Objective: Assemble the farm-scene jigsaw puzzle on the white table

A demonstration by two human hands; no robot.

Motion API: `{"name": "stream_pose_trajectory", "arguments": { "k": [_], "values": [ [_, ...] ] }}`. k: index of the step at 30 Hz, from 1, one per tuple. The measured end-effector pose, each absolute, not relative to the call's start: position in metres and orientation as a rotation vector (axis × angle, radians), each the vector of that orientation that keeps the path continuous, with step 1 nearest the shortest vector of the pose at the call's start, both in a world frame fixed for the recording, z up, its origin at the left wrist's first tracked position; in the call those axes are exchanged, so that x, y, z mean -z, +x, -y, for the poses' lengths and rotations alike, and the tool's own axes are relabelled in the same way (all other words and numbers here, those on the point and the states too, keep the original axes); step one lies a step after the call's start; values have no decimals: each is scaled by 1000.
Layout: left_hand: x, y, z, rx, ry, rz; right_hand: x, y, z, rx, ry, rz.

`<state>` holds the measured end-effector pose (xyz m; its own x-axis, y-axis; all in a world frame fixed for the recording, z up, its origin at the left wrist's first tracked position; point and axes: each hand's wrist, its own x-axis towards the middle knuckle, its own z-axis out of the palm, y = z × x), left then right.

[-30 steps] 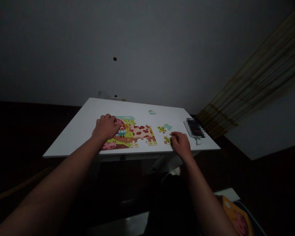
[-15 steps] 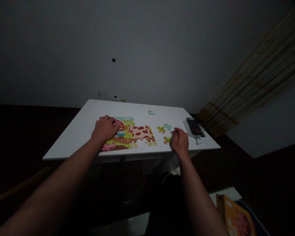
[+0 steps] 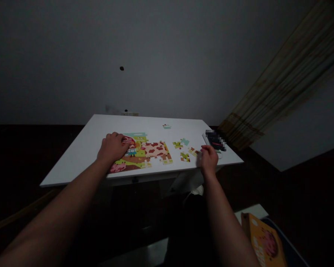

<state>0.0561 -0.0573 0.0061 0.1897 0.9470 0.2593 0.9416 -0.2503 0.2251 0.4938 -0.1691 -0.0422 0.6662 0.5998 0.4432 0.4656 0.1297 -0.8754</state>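
A partly joined farm jigsaw [image 3: 144,152] with a red barn, a spotted cow and a pink pig lies on the white table [image 3: 83,152]. My left hand [image 3: 112,147] rests on its left side with fingers curled over the barn. My right hand [image 3: 208,158] sits near the table's front right edge, fingers pinched on a small loose puzzle piece [image 3: 194,151]. Another loose piece [image 3: 185,157] lies just left of it. Two more joined loose pieces [image 3: 180,143] lie a little farther back.
A single loose piece [image 3: 166,126] lies near the table's far edge. A dark phone-like object [image 3: 215,140] lies at the right end. An orange puzzle box [image 3: 263,243] sits low at the right. A grey wall and a striped curtain [image 3: 281,89] stand behind.
My right hand has shifted right and off the green piece it covered, which now lies bare, and it pinches a different small piece. My left hand stays on the jigsaw.
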Motion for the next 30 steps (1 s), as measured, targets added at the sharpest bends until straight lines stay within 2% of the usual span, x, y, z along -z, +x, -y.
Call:
{"name": "stream_pose_trajectory", "arguments": {
  "k": [5,9,14,18,22,24,30],
  "values": [
    [-5,56,56,-541,2433,-1919,41,487,170,210,-1938,1377],
    [-3,55,54,-534,2446,-1940,41,491,171,165,-2026,1453],
    [0,55,54,-565,2442,-1947,23,486,172,13,-1793,1298],
    [-1,56,56,-569,2433,-1940,9,440,176,-346,-1444,1305],
    [-3,57,57,-557,2446,-1952,10,378,174,-651,-1287,1508],
    [-3,57,58,-555,2450,-1957,14,356,171,-671,-1290,1625],
    [-3,57,62,-558,2457,-1959,26,338,167,-431,-1179,1880]
  ]
}}
